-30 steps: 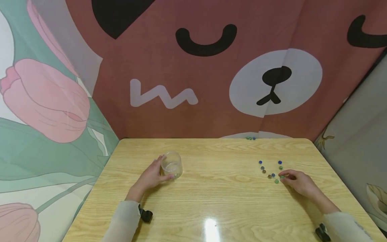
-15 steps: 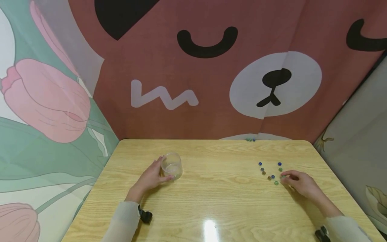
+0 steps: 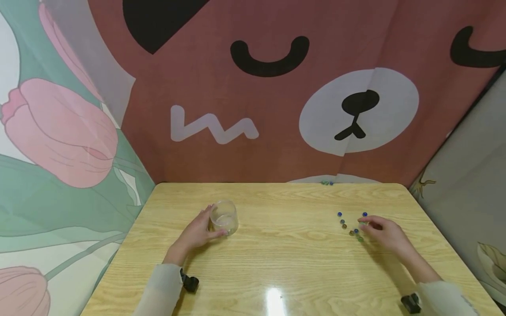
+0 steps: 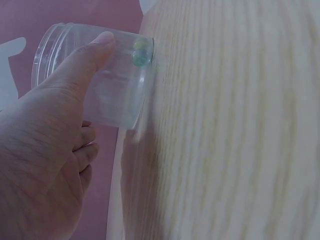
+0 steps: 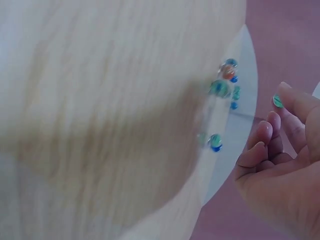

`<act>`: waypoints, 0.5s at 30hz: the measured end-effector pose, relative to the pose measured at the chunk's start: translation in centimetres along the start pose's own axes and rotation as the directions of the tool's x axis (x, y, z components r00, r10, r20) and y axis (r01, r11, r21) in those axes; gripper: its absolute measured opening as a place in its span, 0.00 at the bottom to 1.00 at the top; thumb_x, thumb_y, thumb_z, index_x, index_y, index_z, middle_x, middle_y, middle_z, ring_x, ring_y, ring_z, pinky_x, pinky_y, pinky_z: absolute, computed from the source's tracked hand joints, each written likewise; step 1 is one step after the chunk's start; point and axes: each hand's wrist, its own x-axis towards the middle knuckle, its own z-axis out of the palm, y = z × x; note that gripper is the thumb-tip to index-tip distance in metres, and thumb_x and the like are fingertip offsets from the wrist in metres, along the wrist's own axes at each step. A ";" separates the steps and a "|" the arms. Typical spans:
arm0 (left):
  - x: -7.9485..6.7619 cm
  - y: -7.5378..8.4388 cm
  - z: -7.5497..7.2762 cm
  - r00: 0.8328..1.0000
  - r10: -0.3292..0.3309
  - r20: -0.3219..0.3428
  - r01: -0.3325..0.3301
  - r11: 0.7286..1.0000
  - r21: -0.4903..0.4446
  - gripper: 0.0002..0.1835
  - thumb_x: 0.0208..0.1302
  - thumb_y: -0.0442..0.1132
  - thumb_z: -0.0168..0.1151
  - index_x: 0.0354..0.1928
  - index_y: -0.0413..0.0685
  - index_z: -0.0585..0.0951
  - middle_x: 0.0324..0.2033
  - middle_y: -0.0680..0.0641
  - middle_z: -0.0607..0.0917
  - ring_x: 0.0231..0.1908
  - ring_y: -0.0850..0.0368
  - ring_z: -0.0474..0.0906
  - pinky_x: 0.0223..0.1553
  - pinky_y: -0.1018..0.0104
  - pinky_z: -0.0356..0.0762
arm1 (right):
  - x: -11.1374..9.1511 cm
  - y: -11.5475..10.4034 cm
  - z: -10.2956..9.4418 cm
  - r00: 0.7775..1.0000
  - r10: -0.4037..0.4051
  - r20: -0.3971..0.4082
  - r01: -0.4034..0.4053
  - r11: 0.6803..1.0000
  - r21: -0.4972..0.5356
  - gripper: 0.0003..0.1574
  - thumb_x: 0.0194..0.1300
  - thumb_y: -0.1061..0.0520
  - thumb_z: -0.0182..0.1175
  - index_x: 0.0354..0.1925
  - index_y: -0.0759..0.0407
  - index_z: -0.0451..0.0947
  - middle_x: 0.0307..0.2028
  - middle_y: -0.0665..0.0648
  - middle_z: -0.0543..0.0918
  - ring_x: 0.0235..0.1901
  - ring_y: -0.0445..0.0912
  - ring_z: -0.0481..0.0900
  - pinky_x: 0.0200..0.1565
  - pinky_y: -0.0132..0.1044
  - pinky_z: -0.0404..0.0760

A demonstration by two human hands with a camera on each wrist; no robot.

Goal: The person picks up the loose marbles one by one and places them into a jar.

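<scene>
My left hand (image 3: 195,231) grips a clear plastic jar (image 3: 224,210), which stands upright with its mouth up on the left half of the table. Through the jar's wall in the left wrist view, a green marble (image 4: 139,58) and a yellowish one show at the bottom. On the other side, my right hand (image 3: 386,234) pinches a green glass marble (image 5: 277,101) between thumb and fingertips, raised above the tabletop. Below and left of that hand lie several loose marbles, among them a blue one (image 3: 339,214) and a brown one (image 3: 351,233).
The wooden table (image 3: 276,250) backs onto a curtain (image 3: 276,153) printed with a bear face. A small row of marbles (image 3: 327,183) lies at the table's far edge. A flowered curtain (image 3: 59,175) hangs along the left side.
My right hand has picked the green marble up off the table and moved slightly up and to the left with it. The left hand and the jar have stayed in place.
</scene>
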 end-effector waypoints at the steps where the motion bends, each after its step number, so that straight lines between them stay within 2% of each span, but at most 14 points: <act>1: 0.0 0.0 0.0 1.000 -0.002 0.001 0.002 1.000 -0.001 0.59 0.56 0.70 0.68 0.80 0.45 0.54 0.77 0.32 0.54 0.75 0.28 0.50 0.71 0.33 0.55 | 0.0 -0.2 0.1 1.000 -0.013 -0.010 0.012 1.000 -0.002 0.26 0.74 0.45 0.60 0.59 0.62 0.81 0.33 0.54 0.79 0.28 0.40 0.68 0.28 0.34 0.68; 6: 0.0 0.0 0.0 1.000 -0.002 -0.001 0.002 1.000 -0.007 0.59 0.56 0.69 0.69 0.80 0.46 0.55 0.77 0.31 0.55 0.75 0.28 0.50 0.71 0.33 0.55 | 0.4 -1.3 0.4 0.999 -0.041 -0.034 0.041 0.999 0.002 0.25 0.74 0.46 0.61 0.58 0.62 0.82 0.31 0.54 0.78 0.27 0.40 0.68 0.29 0.34 0.67; 15: -0.1 0.0 0.0 1.000 -0.009 0.001 0.009 1.000 0.005 0.59 0.55 0.70 0.69 0.80 0.48 0.54 0.77 0.32 0.54 0.75 0.28 0.50 0.71 0.32 0.56 | 1.1 -3.1 1.2 1.000 -0.018 -0.001 0.018 0.996 0.090 0.25 0.74 0.46 0.61 0.59 0.61 0.81 0.29 0.57 0.76 0.25 0.42 0.67 0.26 0.35 0.67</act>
